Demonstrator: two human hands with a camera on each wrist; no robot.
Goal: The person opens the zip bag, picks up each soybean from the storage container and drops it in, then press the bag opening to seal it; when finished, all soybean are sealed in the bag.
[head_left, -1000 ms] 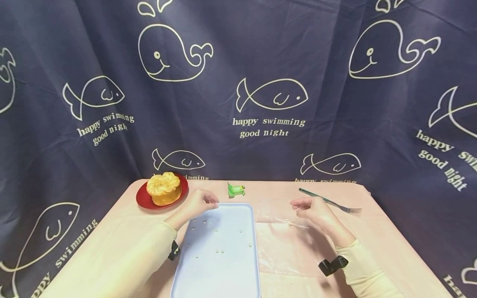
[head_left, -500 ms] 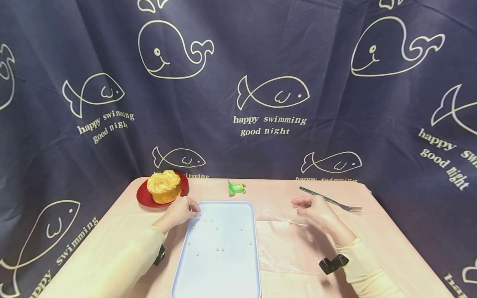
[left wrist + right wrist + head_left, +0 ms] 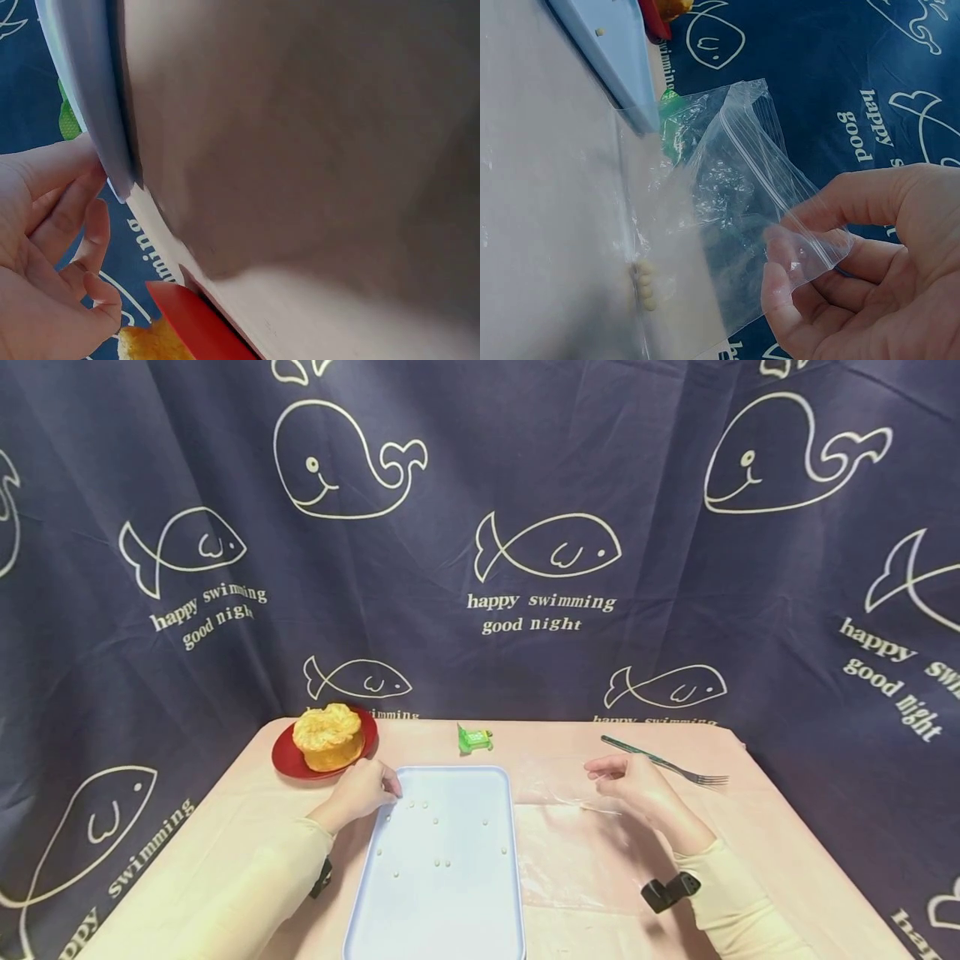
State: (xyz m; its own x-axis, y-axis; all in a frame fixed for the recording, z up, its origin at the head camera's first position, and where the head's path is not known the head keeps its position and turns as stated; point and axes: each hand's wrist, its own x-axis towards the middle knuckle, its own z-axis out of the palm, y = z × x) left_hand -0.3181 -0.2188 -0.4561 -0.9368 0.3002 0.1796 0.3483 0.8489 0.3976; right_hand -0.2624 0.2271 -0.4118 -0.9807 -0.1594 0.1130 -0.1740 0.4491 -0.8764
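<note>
A pale blue tray (image 3: 442, 914) lies mid-table with several small whitish, bead-like balls (image 3: 447, 863) scattered on it. My left hand (image 3: 356, 791) is at the tray's far left corner, thumb and finger brought together just inside the rim. In the left wrist view the rim hides those fingertips, so whether they hold a ball cannot be told. My right hand (image 3: 643, 791) pinches the top edge of a clear zip-lock bag (image 3: 705, 187) beside its zip strip, keeping the mouth raised. Several pale yellow balls (image 3: 645, 285) sit in a row low in the bag, which spreads over the table right of the tray.
A red plate (image 3: 288, 767) with a round yellow bread (image 3: 328, 739) stands at the back left, close to my left hand. Behind the tray lies a small green packet (image 3: 476, 740). A fork (image 3: 667, 766) rests beyond my right hand. A dark curtain (image 3: 540, 685) hangs behind the table.
My left hand has moved left and slightly down, from above the tray's far edge to its far left corner. It stays there over the last half second. My right hand keeps its place.
</note>
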